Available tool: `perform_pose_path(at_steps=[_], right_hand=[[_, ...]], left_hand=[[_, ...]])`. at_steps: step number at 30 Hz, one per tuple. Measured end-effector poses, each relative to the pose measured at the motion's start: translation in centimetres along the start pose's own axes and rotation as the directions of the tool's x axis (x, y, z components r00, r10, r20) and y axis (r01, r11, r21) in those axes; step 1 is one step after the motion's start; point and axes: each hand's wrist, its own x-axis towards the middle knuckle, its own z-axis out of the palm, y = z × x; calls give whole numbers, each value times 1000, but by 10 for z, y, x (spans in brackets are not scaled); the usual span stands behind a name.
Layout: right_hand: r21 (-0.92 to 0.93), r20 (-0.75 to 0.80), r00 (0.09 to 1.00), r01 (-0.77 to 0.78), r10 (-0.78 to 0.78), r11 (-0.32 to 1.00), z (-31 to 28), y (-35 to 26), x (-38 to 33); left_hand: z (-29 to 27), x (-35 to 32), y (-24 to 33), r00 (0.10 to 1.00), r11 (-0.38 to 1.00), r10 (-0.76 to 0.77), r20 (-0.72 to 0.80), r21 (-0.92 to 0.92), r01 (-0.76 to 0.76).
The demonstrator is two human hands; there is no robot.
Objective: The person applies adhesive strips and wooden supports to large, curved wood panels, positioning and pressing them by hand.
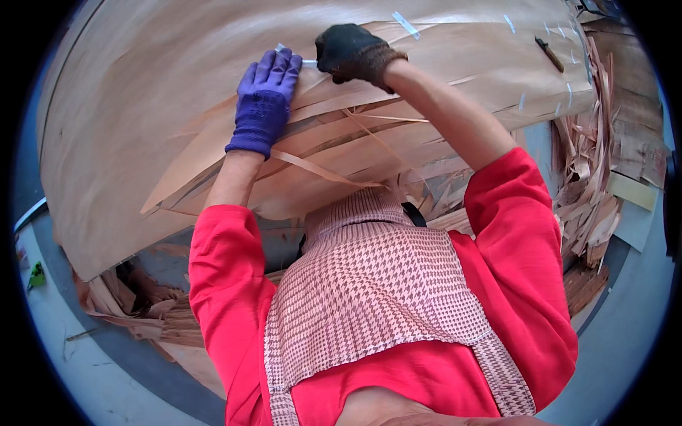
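Observation:
A large sheet of thin tan wood veneer [142, 92] lies before me, with long splits and loose slivers along its near edge. My left hand [266, 103], in a purple glove, rests flat on it, fingers stretched out and close together. At those fingertips shows a small whitish piece [280, 47]. My right hand [355, 53], in a dark glove with a brown cuff, is closed low over the veneer. A short white tape strip [309, 64] runs from beside the left fingers to the right fingers, which seem to pinch its end; their tips are hidden.
A dark, slim knife-like tool [549, 55] lies on the veneer at the far right, near several short pale tape pieces [406, 25]. Torn veneer strips [586, 156] heap up at the right. More scraps [135, 305] lie at the lower left. A small green object [36, 275] is at the left edge.

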Motion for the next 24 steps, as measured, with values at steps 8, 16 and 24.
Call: perform_pose_path(at_steps=[8, 16, 24], right_hand=[[810, -7, 951, -176, 308, 560, -79, 77, -107], [897, -107, 771, -197, 627, 396, -37, 122, -257], [953, -81, 789, -117, 609, 279, 7, 114, -225]], left_hand=[[-12, 11, -2, 995, 997, 17, 94, 77, -24], [-36, 64, 110, 986, 891, 85, -142, -432, -139], [17, 49, 163, 998, 960, 58, 25, -274, -49]])
